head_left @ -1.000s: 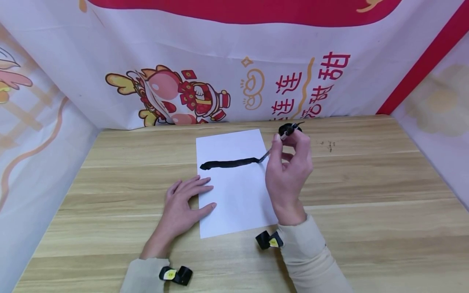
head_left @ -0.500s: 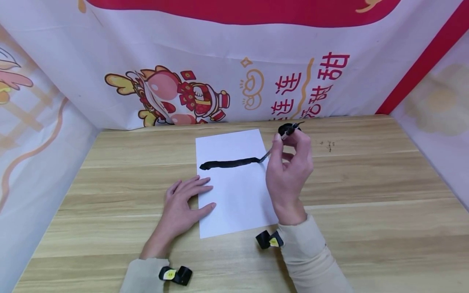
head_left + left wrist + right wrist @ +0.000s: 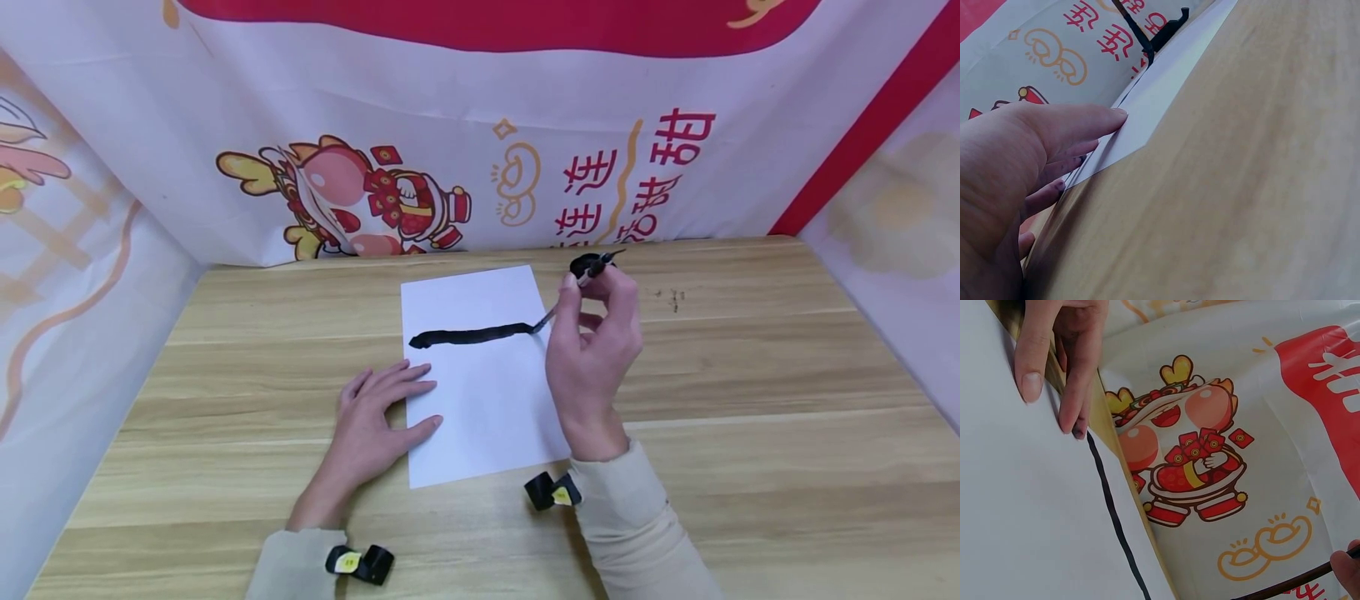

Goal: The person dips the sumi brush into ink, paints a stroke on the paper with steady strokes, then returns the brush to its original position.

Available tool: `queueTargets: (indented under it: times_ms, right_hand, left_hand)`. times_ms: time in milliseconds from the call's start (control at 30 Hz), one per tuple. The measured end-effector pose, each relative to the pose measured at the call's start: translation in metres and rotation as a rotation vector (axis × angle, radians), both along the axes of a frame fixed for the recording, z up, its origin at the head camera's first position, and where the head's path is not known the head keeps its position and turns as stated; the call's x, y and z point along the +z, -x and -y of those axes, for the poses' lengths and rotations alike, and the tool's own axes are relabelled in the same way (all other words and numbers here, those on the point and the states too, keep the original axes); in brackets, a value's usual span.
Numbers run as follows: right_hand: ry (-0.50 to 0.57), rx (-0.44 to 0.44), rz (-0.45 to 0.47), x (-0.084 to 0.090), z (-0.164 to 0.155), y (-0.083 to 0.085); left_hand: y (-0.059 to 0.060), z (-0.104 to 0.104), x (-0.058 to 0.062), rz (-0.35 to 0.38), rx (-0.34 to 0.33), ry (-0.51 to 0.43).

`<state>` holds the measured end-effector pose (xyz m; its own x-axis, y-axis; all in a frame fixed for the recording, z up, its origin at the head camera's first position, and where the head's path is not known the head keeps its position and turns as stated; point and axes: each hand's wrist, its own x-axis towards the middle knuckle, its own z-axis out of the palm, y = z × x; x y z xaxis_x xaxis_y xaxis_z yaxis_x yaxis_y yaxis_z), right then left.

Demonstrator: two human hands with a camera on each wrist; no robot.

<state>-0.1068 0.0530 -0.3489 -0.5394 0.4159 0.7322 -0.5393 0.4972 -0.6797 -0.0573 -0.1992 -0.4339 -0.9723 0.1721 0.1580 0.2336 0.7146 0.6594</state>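
1. My right hand [image 3: 592, 350] has its fingers curled round one brush [image 3: 577, 287], whose tip meets the right end of the single black stroke [image 3: 472, 335].
2. My left hand [image 3: 371, 425] lies flat with fingers straight, fingertips pressing the left edge of the one sheet of paper [image 3: 487, 417].
3. The paper lies mid-desk [image 3: 750, 417]; a dark ink dish [image 3: 592, 263] sits partly hidden behind my right hand.
4. A printed banner [image 3: 375, 200] backs the desk.

My right hand [image 3: 592, 350] pinches the brush [image 3: 573, 292], tip touching the black stroke [image 3: 472, 335]; my left hand [image 3: 375, 417] rests flat on the paper [image 3: 487, 400] edge.
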Motion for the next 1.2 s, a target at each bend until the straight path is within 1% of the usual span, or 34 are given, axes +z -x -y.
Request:
queueTargets:
  times_ms: [233,433,467,567,700,900,1033,1133,1200]
  right_hand:
    - [0.032,-0.014,-0.02,0.006,-0.007,0.001]
    - [0.196,-0.031,-0.038,0.025,-0.03,-0.002]
    - [0.215,-0.031,-0.036,0.028,-0.035,-0.003]
    - [0.231,-0.022,-0.02,0.036,-0.047,-0.007]
    - [0.212,0.047,0.025,0.045,-0.063,-0.011]
    - [0.161,0.165,0.053,0.059,-0.089,-0.013]
    - [0.175,0.268,0.052,0.063,-0.104,-0.014]
    - [0.234,0.356,0.041,0.064,-0.111,-0.014]
    - [0.228,0.386,0.044,0.063,-0.113,-0.014]
  left_hand:
    - [0.002,-0.001,0.003,-0.008,-0.005,0.008]
    - [0.003,-0.005,0.004,-0.029,-0.015,0.0]
    - [0.004,-0.006,0.003,-0.032,-0.016,0.002]
    - [0.003,-0.007,0.002,-0.034,-0.017,0.006]
    - [0.001,-0.007,0.001,-0.023,-0.013,0.006]
    - [-0.001,-0.004,0.001,0.002,-0.003,0.008]
    - [-0.002,-0.003,0.0,0.003,-0.001,0.003]
    - [-0.002,-0.002,0.0,-0.01,-0.002,-0.005]
    - [-0.003,-0.002,0.0,-0.021,-0.003,-0.009]
